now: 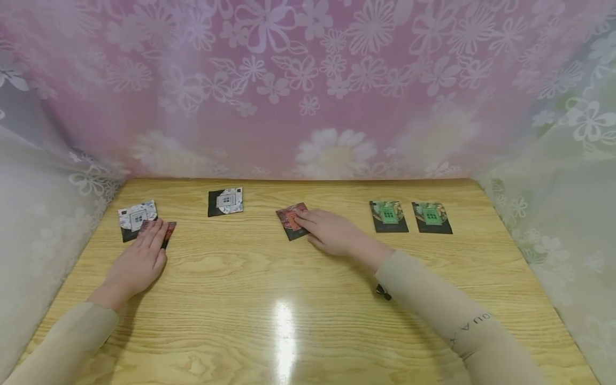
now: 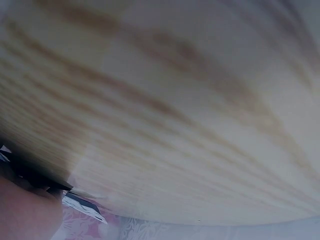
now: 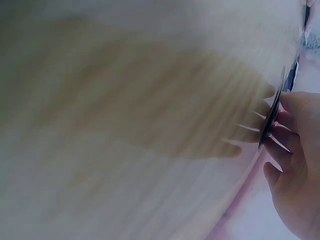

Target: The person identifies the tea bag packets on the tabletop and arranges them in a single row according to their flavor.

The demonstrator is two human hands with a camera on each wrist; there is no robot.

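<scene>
In the head view my left hand (image 1: 137,264) lies over a small red and black packet (image 1: 170,231), its fingers extended and covering most of it. That packet overlaps a white and black packet (image 1: 137,215) at the table's far left. Near the middle, my right hand (image 1: 332,231) touches another red and black packet (image 1: 291,222) with outstretched fingertips, hiding its right part. The right wrist view shows the fingers (image 3: 285,137) at the thin dark packet (image 3: 270,120). Only part of the left hand (image 2: 27,212) shows in the left wrist view, beside a dark packet edge.
A second white and black packet (image 1: 226,201) lies between the hands, farther back. Two green and black packets (image 1: 389,216) sit side by side at the right. Flowered cloth (image 1: 332,107) hangs behind and along both sides of the wooden table (image 1: 231,321).
</scene>
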